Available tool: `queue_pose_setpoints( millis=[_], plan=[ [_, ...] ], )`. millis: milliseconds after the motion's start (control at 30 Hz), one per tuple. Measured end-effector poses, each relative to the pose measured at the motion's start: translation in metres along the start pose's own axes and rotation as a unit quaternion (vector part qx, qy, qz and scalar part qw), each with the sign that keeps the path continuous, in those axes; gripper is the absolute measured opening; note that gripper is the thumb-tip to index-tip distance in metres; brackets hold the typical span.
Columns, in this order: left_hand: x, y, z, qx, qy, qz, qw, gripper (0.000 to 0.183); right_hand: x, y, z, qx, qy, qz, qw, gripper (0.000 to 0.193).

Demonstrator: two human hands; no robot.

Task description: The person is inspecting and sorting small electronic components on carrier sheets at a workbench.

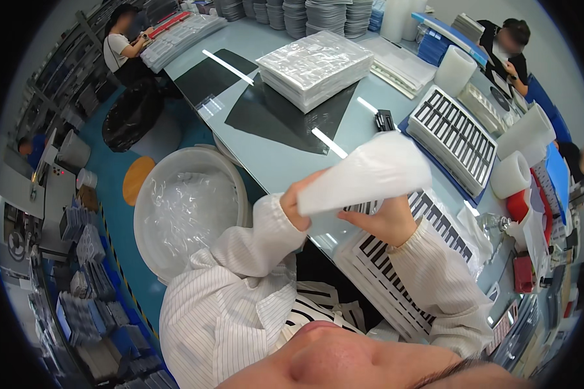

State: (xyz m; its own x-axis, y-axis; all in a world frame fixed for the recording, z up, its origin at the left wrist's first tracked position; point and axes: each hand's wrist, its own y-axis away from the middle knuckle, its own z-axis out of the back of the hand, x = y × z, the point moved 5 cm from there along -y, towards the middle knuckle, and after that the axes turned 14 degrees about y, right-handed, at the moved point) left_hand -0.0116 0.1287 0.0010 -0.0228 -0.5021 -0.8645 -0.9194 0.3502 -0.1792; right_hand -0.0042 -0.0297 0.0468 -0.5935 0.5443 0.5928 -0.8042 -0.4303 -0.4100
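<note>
A piece of thin white translucent film or foam sheet (370,172), curved like a loose roll, is held up over the table's near edge. My left hand (296,201) is closed on its left end. Under its right part is my right hand (392,223), thumb stretched left and the other fingers partly hidden behind the sheet; it appears to grip the lower edge. Below my right forearm lies a stack of white trays with black strips in rows (383,266), partly covered by my sleeve. A small striped black-and-white patch shows between my hands.
Beyond my hands stand a similar slotted tray stack (451,129), a plastic-wrapped stack (315,65) and a black clip-like object (384,120). White rolls (525,136) line the right side. Left of the table stands a large white tub (191,214) holding clear plastic. Other people work at the far table edges.
</note>
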Motion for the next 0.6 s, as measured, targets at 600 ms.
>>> queue_pose_setpoints(
  millis=[600],
  plan=[
    [0.0,-0.001,0.203,-0.199,0.001,0.151,0.968,0.055,0.004,0.087,0.096,-0.002,0.198,-0.11,0.974,0.091]
  ],
)
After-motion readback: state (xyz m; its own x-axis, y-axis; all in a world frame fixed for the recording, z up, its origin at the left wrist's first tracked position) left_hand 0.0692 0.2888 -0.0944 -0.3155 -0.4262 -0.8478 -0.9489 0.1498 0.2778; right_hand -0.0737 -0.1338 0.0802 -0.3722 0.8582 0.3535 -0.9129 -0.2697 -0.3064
